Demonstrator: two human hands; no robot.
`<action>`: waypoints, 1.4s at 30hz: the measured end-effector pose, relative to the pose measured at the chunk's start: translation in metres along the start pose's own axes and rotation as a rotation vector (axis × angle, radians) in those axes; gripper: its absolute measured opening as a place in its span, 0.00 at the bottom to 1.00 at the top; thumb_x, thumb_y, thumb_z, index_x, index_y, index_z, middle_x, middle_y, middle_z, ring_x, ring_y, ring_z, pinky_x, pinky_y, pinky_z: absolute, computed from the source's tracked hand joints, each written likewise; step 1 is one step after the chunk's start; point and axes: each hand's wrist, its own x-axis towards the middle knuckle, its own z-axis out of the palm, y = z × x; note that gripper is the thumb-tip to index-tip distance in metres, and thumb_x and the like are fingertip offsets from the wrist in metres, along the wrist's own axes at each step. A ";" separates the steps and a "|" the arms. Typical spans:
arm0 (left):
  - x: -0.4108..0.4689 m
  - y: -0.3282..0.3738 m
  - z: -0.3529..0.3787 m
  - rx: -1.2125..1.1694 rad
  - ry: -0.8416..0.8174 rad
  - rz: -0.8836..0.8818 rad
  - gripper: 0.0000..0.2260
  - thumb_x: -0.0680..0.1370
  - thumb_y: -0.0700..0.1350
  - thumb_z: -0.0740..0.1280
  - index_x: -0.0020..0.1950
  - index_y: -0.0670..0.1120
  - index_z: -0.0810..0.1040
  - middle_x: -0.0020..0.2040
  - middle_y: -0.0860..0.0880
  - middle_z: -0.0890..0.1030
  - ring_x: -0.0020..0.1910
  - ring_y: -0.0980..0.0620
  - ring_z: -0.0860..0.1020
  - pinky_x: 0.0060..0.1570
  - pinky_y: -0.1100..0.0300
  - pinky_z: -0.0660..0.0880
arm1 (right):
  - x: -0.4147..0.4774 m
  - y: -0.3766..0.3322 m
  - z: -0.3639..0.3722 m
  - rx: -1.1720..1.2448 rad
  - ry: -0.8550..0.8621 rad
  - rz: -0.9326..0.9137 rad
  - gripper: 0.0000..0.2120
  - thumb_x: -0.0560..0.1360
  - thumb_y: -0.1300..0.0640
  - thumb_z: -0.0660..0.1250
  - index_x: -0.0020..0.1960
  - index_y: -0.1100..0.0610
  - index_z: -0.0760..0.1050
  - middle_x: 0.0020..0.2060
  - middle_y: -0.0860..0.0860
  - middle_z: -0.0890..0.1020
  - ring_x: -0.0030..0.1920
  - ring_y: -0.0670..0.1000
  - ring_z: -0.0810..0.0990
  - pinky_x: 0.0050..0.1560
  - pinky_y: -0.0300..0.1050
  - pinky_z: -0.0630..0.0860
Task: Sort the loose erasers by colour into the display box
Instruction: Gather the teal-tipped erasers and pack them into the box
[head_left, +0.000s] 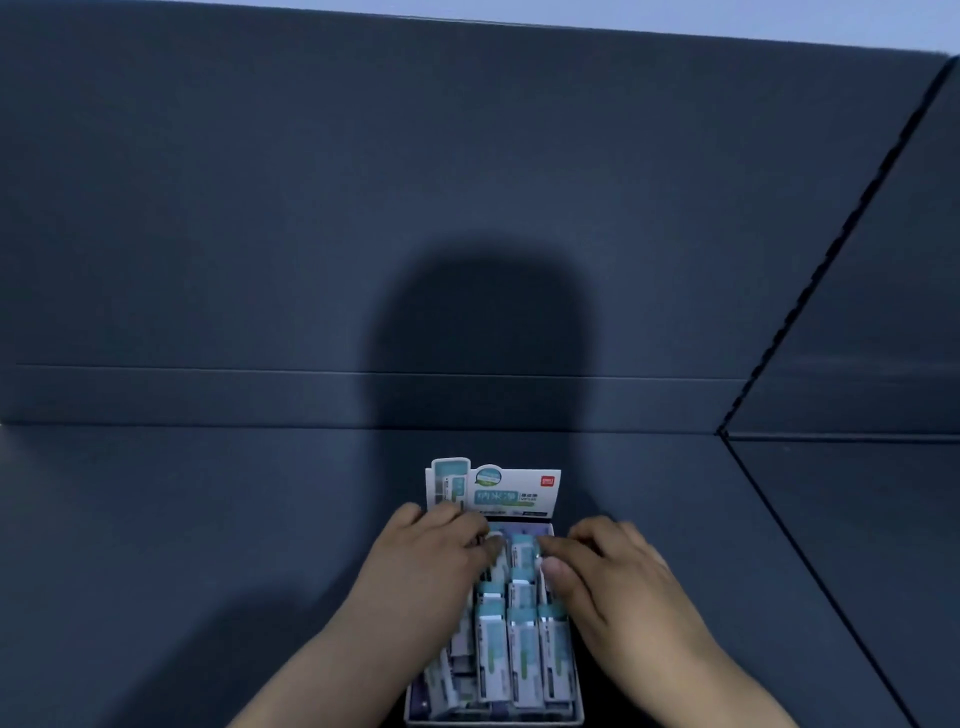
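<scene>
Lower centre of frame: left hand (431, 556) reaching in from the left, fingers curled over the erasers (511, 623) packed upright in the display box (493, 719) on a dark table (156, 545); right hand (608, 571) opposite, fingertips together on an eraser top.

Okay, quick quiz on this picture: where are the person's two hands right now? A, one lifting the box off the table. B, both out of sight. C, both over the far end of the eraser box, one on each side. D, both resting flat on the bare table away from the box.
C: the left hand and right hand reach in from either side over the far end of the display box, fingers on the erasers.
</scene>
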 end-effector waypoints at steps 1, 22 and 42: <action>0.000 -0.002 0.001 0.011 0.019 0.014 0.27 0.48 0.46 0.77 0.47 0.57 0.84 0.42 0.59 0.81 0.43 0.56 0.80 0.35 0.60 0.74 | 0.002 -0.001 -0.001 0.024 -0.023 0.009 0.32 0.76 0.34 0.38 0.56 0.44 0.77 0.43 0.43 0.74 0.45 0.47 0.74 0.45 0.40 0.70; -0.037 0.001 0.004 0.063 0.162 0.004 0.33 0.44 0.42 0.75 0.49 0.54 0.84 0.44 0.57 0.81 0.47 0.56 0.70 0.36 0.64 0.72 | -0.004 0.005 0.003 0.133 0.004 0.029 0.31 0.76 0.34 0.42 0.50 0.47 0.80 0.38 0.42 0.71 0.40 0.44 0.73 0.39 0.40 0.71; -0.039 -0.009 0.000 -0.018 0.019 -0.099 0.39 0.46 0.41 0.75 0.57 0.55 0.78 0.46 0.64 0.81 0.45 0.60 0.79 0.40 0.68 0.64 | -0.021 0.001 0.012 0.278 0.013 0.101 0.29 0.73 0.30 0.41 0.62 0.38 0.71 0.41 0.42 0.70 0.45 0.44 0.73 0.45 0.44 0.74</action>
